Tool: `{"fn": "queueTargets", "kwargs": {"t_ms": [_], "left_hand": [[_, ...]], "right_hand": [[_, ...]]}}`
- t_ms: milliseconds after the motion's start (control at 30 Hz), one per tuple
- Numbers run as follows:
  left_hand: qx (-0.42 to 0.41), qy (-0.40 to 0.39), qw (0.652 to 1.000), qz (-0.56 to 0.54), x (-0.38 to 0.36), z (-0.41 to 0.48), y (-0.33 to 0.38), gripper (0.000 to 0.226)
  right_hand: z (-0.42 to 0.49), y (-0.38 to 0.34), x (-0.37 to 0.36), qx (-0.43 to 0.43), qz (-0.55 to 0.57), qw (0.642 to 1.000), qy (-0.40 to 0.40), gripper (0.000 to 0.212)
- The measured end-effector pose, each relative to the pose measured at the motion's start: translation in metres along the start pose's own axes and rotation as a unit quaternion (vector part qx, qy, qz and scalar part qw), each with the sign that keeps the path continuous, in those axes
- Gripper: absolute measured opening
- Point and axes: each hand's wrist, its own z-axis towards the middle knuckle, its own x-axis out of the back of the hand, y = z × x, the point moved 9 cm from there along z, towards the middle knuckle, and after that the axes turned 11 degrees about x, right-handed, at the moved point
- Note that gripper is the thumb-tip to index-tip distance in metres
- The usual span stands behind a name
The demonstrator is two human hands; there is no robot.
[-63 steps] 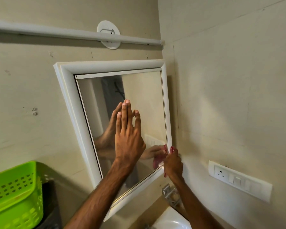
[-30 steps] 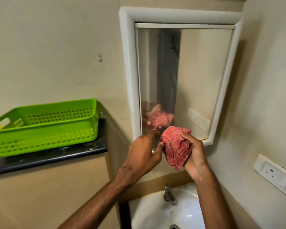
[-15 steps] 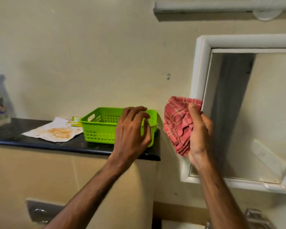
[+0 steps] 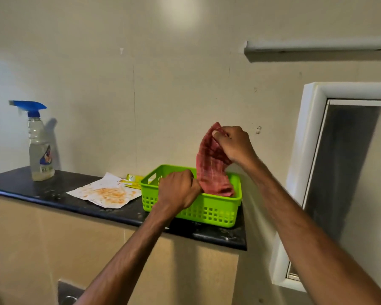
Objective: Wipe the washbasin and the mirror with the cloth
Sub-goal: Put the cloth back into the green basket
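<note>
Cloth hangs from the right hand, whose fingers pinch its top edge. Its lower end droops into the green basket on the table. The left hand is against the cloth's lower part, fingers curled; I cannot tell whether they hold it. A stained paper and a spray bottle sit to the left, and the mirror is to the right.
</note>
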Motion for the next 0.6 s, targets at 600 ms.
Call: {"fn": "queueTargets", "kwargs": {"t_ms": [600], "left_hand": [[-0.039,0.015,0.997,-0.07,0.001,0.0,0.004,0.029]], "right_hand": [[-0.092,-0.059,-0.002,0.13,-0.115,0.956,-0.237,0.025]]}}
